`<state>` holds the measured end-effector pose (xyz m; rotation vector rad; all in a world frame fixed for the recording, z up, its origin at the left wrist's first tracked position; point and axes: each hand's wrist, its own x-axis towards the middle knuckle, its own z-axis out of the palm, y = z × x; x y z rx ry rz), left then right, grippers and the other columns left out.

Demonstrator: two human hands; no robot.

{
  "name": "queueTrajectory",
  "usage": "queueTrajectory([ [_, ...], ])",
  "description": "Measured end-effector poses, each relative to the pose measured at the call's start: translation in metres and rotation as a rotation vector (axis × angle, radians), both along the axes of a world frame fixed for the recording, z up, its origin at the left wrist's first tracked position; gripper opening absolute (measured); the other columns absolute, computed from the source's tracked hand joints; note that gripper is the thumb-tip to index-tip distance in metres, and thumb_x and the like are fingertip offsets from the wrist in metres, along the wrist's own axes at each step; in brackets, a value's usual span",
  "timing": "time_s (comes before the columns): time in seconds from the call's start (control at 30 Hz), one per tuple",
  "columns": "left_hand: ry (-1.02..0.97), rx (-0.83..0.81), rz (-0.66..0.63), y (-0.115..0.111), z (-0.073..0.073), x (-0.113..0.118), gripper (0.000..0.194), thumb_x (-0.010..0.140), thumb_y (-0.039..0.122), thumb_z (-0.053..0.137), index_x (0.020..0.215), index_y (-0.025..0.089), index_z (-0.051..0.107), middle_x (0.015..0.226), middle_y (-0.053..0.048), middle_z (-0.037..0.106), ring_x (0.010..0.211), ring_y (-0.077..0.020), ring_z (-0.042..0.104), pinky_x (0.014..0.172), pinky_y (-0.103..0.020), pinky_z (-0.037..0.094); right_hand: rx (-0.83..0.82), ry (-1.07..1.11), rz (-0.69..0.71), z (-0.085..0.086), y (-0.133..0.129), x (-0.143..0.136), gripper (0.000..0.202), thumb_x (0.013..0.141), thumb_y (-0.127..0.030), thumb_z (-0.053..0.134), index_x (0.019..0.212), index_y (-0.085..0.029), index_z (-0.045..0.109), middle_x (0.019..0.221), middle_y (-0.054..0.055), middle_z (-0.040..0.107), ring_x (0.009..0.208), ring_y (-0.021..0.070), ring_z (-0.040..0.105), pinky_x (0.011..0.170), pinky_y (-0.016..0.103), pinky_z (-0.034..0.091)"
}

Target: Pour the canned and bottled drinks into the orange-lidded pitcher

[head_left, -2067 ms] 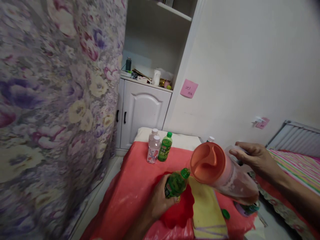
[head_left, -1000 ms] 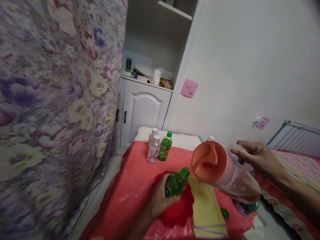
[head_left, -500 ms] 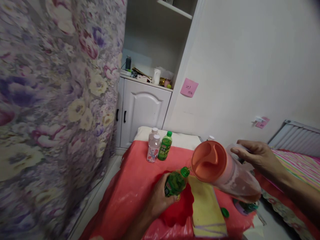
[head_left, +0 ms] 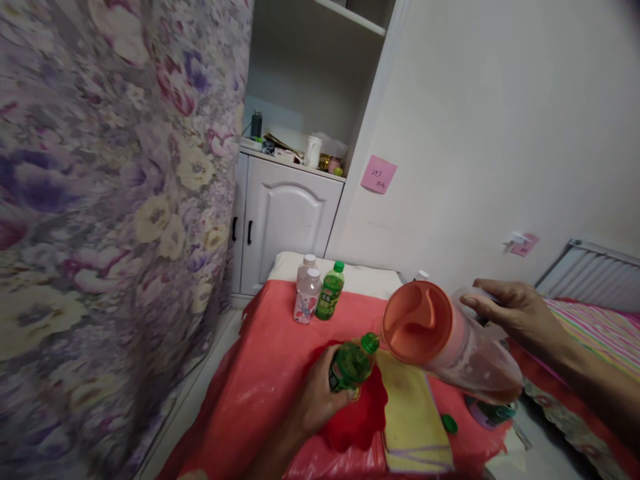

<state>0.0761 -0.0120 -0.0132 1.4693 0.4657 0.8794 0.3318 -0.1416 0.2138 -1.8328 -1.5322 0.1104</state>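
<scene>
My left hand (head_left: 317, 397) is wrapped round a green plastic bottle (head_left: 351, 363), tilted with its neck up and to the right. Under it lies a red scalloped bowl (head_left: 357, 423). My right hand (head_left: 515, 310) grips the handle of a clear pitcher (head_left: 480, 363) with an orange top. The pitcher is tipped to the left, its rim close beside the bottle's mouth, and a thin stream seems to run between them. Some liquid shows inside the pitcher. A folded yellow cloth (head_left: 415, 420) lies right of the bowl, with a green cap (head_left: 449, 423) beside it.
Two clear bottles with white caps (head_left: 307, 297) and a capped green bottle (head_left: 330, 291) stand at the back of the red-covered table (head_left: 260, 353). A floral curtain (head_left: 115, 200) hangs on the left. Behind the pitcher a can-like container (head_left: 487, 412) is partly hidden.
</scene>
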Motion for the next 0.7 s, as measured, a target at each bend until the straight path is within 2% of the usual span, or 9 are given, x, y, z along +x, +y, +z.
queueTrajectory([
  [0.2,0.03,0.027,0.043,-0.001,0.0012,-0.0005,0.063,0.061,0.013,0.077,0.121,0.023,0.061,0.122,-0.007,0.072,0.113,-0.0319,0.066,0.099,-0.041,0.051,-0.007,-0.004,-0.002,0.0004,-0.0005,0.0011,0.06,0.081,-0.074,0.063,0.057,-0.022,0.045,0.057,-0.004,0.037,0.055,0.0128,0.038,0.053,0.028,0.025],
  [0.47,0.028,0.027,0.039,-0.0024,0.0073,-0.0021,0.062,0.063,0.019,0.08,0.122,0.019,0.06,0.123,-0.011,0.071,0.114,-0.0333,0.065,0.1,-0.044,0.05,-0.006,-0.039,-0.01,0.0008,-0.0019,0.0023,0.057,0.084,-0.071,0.063,0.059,-0.022,0.046,0.057,-0.004,0.039,0.055,0.0134,0.04,0.053,0.028,0.026],
  [0.7,0.04,0.024,0.027,-0.0007,0.0036,-0.0015,0.063,0.063,0.013,0.077,0.123,0.018,0.059,0.123,-0.008,0.071,0.113,-0.0301,0.066,0.099,-0.04,0.05,0.007,-0.045,0.01,0.0014,-0.0022,0.0039,0.057,0.085,-0.069,0.063,0.059,-0.022,0.047,0.057,-0.004,0.039,0.057,0.0131,0.04,0.053,0.027,0.027],
])
